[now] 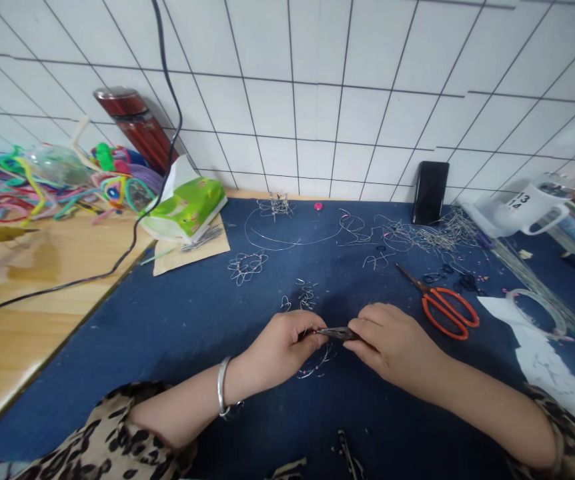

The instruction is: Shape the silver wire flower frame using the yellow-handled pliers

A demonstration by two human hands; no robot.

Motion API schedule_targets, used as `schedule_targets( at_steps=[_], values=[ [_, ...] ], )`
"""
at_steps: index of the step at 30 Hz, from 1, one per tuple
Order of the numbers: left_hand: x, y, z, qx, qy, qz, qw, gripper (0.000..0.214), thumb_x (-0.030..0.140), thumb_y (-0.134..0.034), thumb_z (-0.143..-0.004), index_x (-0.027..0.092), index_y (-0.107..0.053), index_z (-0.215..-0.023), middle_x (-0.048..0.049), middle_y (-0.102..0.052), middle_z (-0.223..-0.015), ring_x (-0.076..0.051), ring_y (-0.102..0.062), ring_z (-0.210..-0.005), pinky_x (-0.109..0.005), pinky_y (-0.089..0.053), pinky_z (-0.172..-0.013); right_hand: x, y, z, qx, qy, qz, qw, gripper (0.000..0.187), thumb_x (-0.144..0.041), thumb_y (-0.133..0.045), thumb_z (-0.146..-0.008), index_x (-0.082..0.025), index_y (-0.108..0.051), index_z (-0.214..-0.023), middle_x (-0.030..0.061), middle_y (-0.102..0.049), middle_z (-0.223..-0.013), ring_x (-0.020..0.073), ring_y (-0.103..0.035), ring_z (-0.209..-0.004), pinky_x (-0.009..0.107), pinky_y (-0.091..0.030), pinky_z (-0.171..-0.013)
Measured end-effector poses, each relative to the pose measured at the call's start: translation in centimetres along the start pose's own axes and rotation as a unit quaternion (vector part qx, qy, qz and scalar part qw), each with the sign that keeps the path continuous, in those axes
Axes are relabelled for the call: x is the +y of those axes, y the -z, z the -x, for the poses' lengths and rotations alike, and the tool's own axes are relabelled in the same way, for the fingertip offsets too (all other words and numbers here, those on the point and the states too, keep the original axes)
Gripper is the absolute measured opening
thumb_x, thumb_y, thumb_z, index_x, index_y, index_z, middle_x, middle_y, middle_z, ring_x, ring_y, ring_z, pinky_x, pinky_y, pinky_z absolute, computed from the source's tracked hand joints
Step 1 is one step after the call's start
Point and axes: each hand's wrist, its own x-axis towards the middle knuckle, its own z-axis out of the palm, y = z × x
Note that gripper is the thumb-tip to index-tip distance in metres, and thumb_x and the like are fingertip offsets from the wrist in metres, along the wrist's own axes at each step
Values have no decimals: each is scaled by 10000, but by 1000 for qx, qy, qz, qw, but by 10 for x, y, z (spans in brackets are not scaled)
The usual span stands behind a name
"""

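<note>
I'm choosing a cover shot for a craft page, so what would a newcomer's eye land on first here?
Probably the orange-handled scissors, bright against the dark blue mat beyond and to the right of the right hand. Next, the dark pliers in that hand, pointing at the left hand near the middle of the picture. At the back left, a red thermos stands out by the tiled wall.

And there it looked, forward and steeply down, a single head-worn camera riding above the forearms! Closest to the lens, leopard-print sleeves (102,433) filled the lower corners; a little farther out, the left hand (277,343) and right hand (400,343) met below centre. Past them the view swept wide across the blue table mat (177,333), right up to the white grid-lined wall (317,60) at the top!
</note>
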Motion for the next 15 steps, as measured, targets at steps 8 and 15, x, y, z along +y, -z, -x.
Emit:
schedule_targets(
  at_steps=[8, 15],
  values=[
    [0, -2, 0, 17, -15, 20, 1000, 128, 143, -493, -826, 139, -615, -790, -6, -577, -700, -122, -513, -652, -243, -390, -622, -2, 7, 1, -8, -12, -17, 1000, 195, -323, -464, -870, -177, -592, -864, 32, -529, -761, 156, -479, -738, 312, -394, -700],
    [-9, -3, -3, 22, 36, 197, 980, 181, 284, -541, -841, 139, -629, -906, 7, -540, -667, -94, -448, -571, -218, -385, -551, 1, -1, 0, 49, -37, -42, 997, 205, -331, -467, -868, -166, -587, -853, 38, -543, -787, 146, -495, -751, 295, -407, -695]
  ],
)
